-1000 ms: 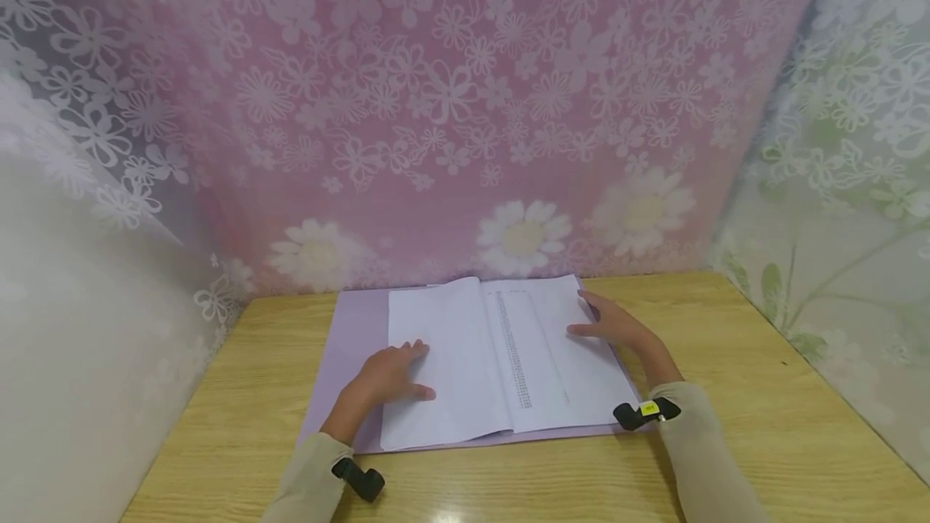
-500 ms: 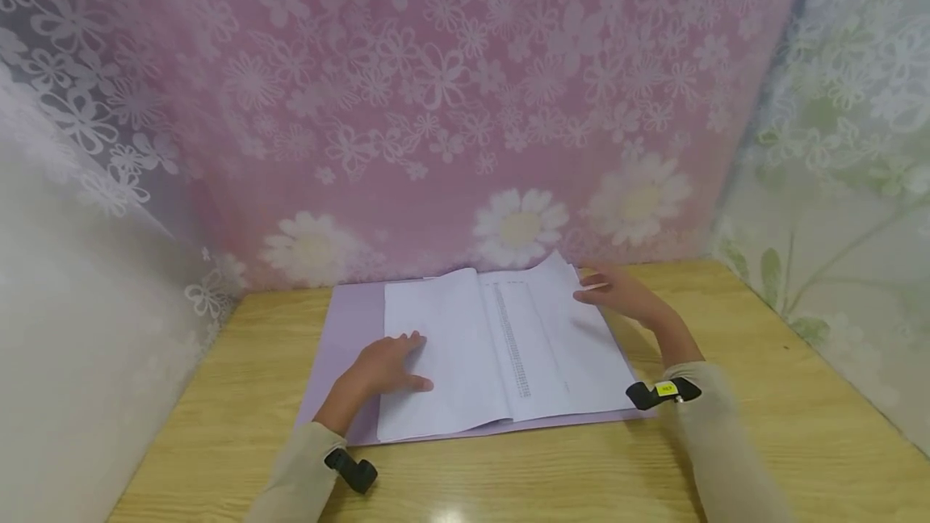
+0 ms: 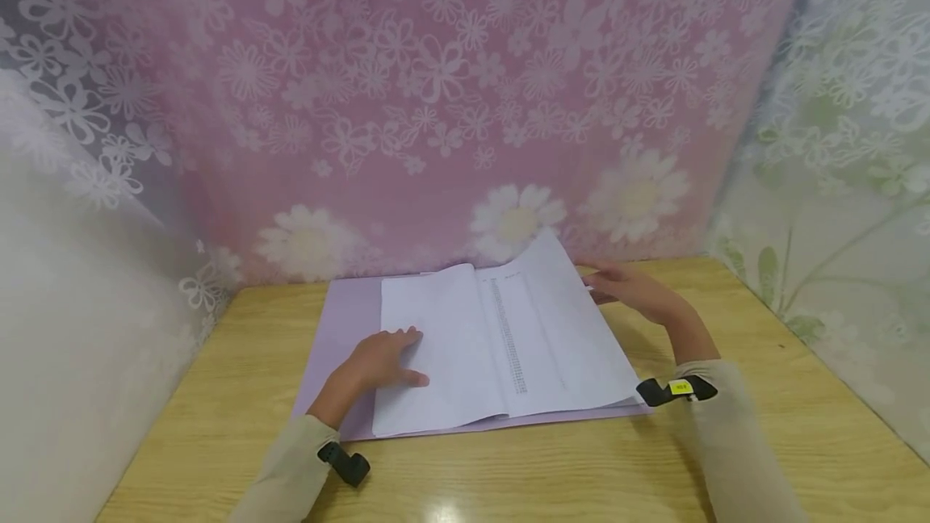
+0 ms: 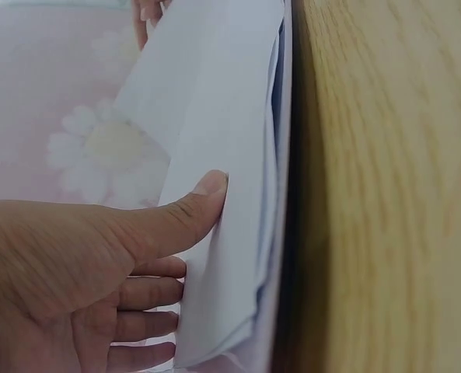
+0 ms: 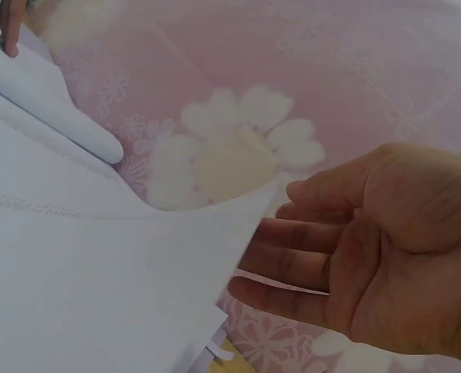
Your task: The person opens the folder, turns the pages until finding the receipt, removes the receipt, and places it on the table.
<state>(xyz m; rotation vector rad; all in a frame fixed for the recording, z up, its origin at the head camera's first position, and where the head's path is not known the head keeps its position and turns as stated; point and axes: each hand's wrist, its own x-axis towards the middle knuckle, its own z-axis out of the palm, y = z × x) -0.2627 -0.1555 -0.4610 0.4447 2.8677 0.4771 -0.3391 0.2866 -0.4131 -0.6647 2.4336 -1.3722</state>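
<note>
A stack of white paper sheets (image 3: 436,345) lies spread open on a purple folder (image 3: 356,313). My left hand (image 3: 381,360) rests on the left-hand pages, thumb apart from the fingers; in the left wrist view the thumb of this left hand (image 4: 98,272) lies on the paper. At the right, a printed page (image 3: 541,321) stands lifted, its top corner raised and bowed. Behind that page's outer edge are the extended fingers of my right hand (image 3: 632,290). In the right wrist view, the thumb of the right hand (image 5: 385,249) is beside the page corner, not plainly pinching it.
The folder lies on a wood-grain table (image 3: 465,483), close to a pink flowered backdrop (image 3: 407,208) behind it. Pale flowered sheets also stand at the left and right sides. Each wrist bears a black camera (image 3: 345,465).
My right hand has moved from atop the right page to behind its outer edge, and the page's top corner has risen. My left hand stays on the left pages.
</note>
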